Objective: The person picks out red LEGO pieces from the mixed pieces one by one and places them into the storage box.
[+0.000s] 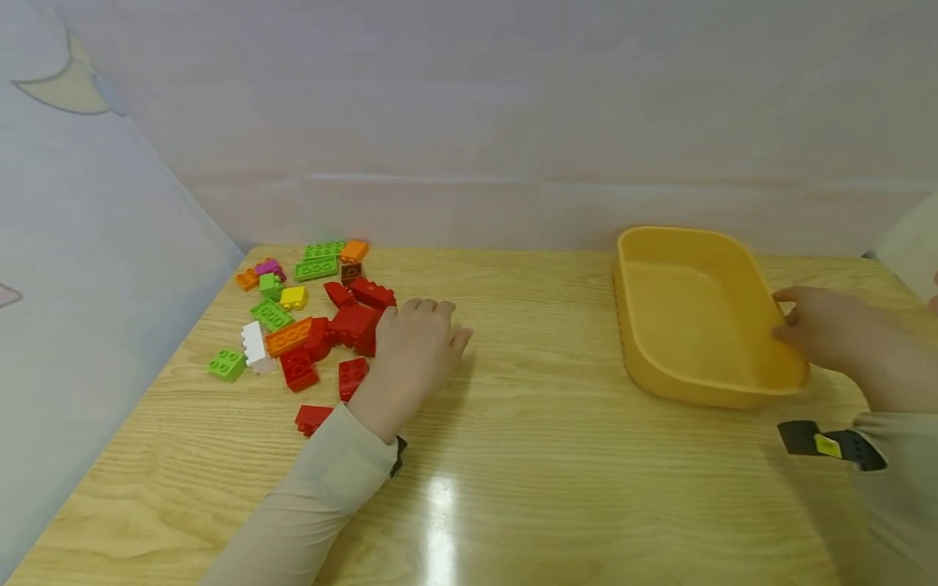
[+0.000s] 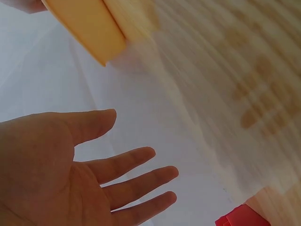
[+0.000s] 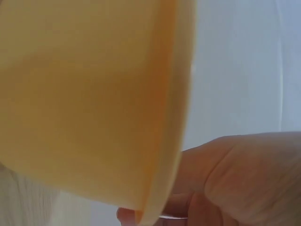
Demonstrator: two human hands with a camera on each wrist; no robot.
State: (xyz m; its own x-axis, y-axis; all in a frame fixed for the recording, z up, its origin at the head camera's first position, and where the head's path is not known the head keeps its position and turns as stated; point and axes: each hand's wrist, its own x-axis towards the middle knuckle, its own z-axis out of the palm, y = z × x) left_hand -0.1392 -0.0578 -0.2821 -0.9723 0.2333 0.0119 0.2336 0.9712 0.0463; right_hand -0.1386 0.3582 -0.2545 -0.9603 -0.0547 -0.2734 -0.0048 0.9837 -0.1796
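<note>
My left hand point(image 1: 414, 346) is over the table just right of several red bricks point(image 1: 355, 324), partly covering them in the head view. Its fingers point(image 2: 136, 183) are spread and relaxed in the left wrist view, with nothing in the palm. At the right, my right hand point(image 1: 828, 334) holds the rim of a yellow plastic tub point(image 1: 689, 395), thumb and fingers at its right side. The tub's inside holds nothing. In the right wrist view the tub's wall point(image 3: 94, 117) hides part of the fingers.
Left of the red bricks lie green bricks point(image 1: 317, 268), a yellow brick point(image 1: 294, 298), a white brick point(image 1: 256, 346), orange bricks point(image 1: 289, 336) and a magenta brick point(image 1: 269, 267). A pale cloth wall point(image 1: 469, 146) stands behind the wooden table point(image 1: 542, 456).
</note>
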